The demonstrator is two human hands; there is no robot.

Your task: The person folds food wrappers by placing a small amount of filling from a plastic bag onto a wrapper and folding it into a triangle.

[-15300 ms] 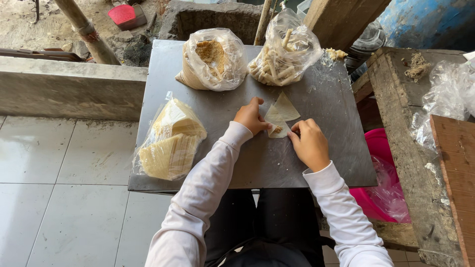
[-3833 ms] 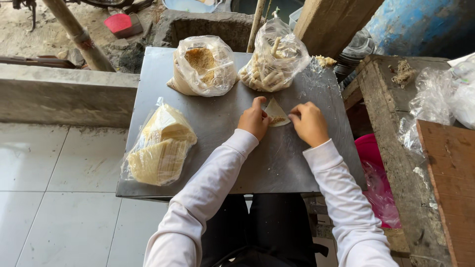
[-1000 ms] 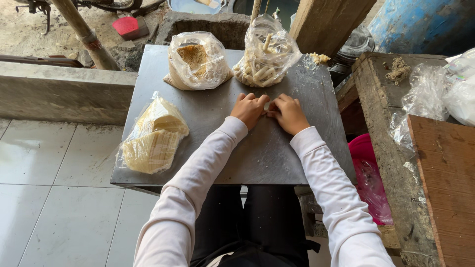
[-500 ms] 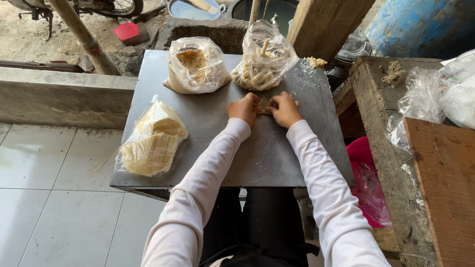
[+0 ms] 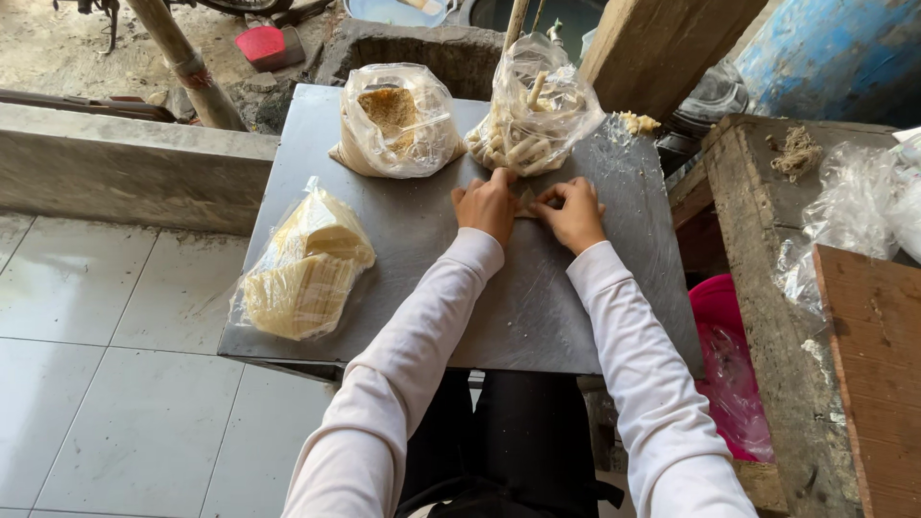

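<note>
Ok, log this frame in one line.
left hand: on small roll | right hand: on small roll | surface: grey board | nearby: bag of rolls

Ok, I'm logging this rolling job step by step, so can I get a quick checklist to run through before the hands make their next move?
1. Both hands on the piece: ok. The left hand and right hand pinch the small pale wrapper piece between them.
2. Piece resting on the grey board: ok.
3. Roll closed tight: cannot tell, fingers cover it.
4. Bag of finished rolls within reach: ok, it sits just beyond the fingertips, but whether its mouth is open cannot be told.
5. Bag of filling upright and open: ok.
6. Bag of wrapper sheets on the board: ok, lying near the front left edge.
</note>
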